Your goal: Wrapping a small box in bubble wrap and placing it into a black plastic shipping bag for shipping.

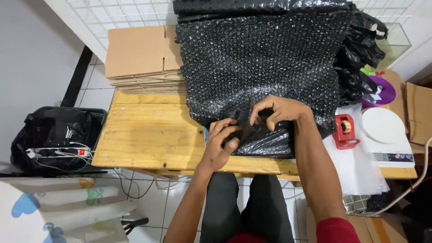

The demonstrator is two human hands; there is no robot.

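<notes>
The black bubble wrap (261, 63) is pinched by the curled fingers of the left hand (222, 141) and right hand (279, 112). It is laid on a wooden table (144, 135) over a white tiled floor (96, 85).

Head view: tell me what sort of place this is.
Probably a small home packing station for parcels: a black bubble wrap roll on the wooden table, flat cardboard boxes, a red tape dispenser and a white scale.
</notes>
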